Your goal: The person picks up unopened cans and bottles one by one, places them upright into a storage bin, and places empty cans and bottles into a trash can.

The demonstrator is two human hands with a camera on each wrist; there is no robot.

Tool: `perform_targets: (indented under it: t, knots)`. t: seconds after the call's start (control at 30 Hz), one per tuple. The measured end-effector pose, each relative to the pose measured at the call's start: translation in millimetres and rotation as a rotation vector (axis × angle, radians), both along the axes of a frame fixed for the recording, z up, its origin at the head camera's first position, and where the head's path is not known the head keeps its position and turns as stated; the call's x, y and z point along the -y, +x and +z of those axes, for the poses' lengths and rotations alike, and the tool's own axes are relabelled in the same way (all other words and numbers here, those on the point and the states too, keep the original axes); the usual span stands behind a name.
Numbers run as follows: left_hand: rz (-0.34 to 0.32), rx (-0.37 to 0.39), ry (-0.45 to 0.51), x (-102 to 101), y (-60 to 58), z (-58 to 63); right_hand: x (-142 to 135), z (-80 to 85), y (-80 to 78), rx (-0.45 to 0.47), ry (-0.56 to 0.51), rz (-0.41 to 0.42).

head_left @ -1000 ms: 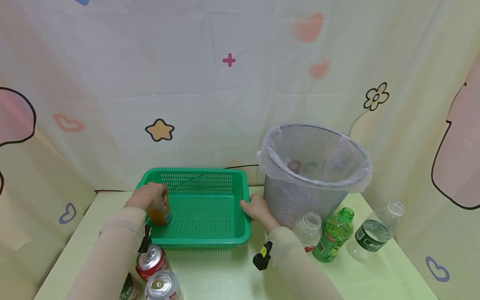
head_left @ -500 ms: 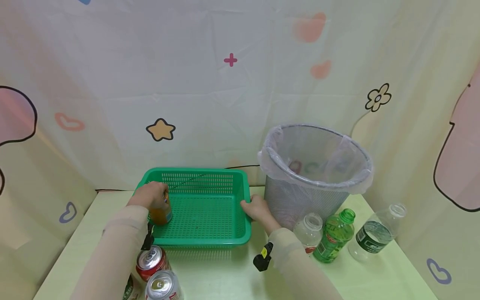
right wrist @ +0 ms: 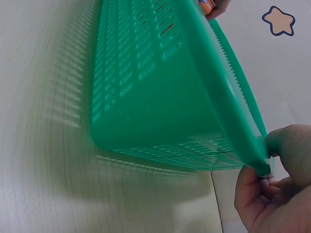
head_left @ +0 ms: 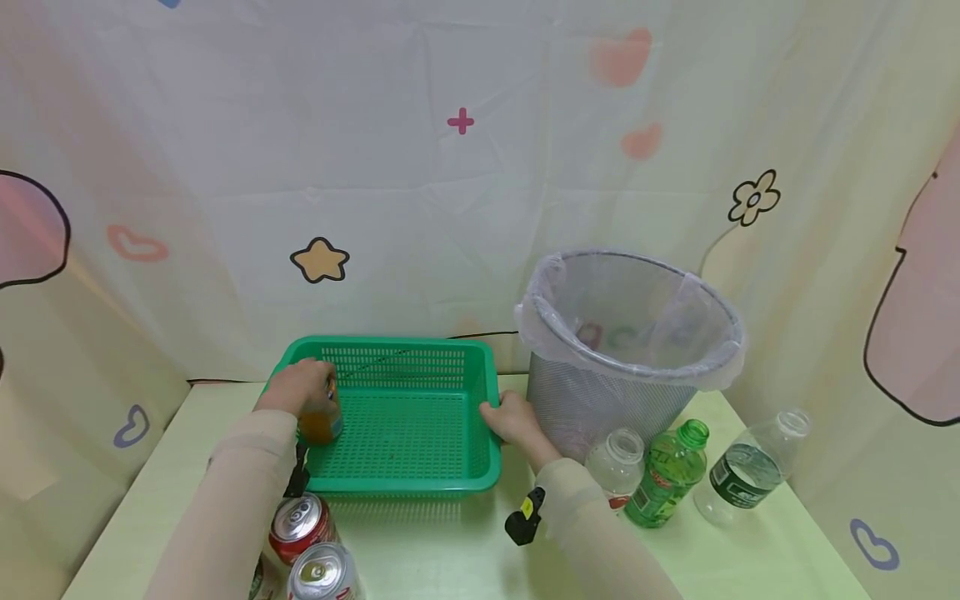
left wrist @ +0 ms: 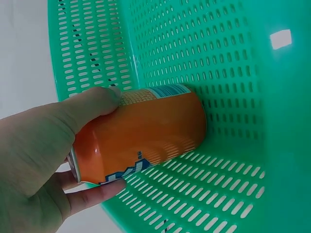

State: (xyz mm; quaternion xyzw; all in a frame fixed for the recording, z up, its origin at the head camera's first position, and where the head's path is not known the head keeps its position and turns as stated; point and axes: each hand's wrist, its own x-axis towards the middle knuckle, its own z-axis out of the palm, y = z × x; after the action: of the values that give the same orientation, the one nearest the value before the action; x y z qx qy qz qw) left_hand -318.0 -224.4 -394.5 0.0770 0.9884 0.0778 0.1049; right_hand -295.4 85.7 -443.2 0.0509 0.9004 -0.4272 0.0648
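Note:
In the head view, my left hand (head_left: 298, 388) reaches over the left end of a green plastic basket (head_left: 408, 483) and grips an orange drink can (head_left: 321, 423) inside it. The left wrist view shows the can (left wrist: 150, 128) upright, held near its top between thumb and fingers, its lower end close over the perforated basket floor. At the basket's other end my right hand (head_left: 517, 421) pinches the rim. Seen from the right wrist, thumb and fingers of that hand (right wrist: 284, 182) close round a corner of the rim.
A red can (head_left: 302, 527) and a silver-topped can (head_left: 324, 573) stand before the basket, another partly hidden by the left sleeve. Right of it are a lined mesh bin (head_left: 607, 404), a clear bottle (head_left: 617, 467), a green bottle (head_left: 667, 475) and a labelled clear bottle (head_left: 750, 471).
My left hand and the orange can have shifted up very slightly within the basket. The right hand keeps its hold on the rim, and the basket stays in place.

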Motion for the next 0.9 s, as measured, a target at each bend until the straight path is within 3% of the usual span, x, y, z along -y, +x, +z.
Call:
perform_targets:
  t: [0.9]
  knots:
    - [0.05, -0.089, 0.006, -0.7, -20.6, -14.5, -1.4, -1.7, -0.4, -0.019, -0.009, 0.01]
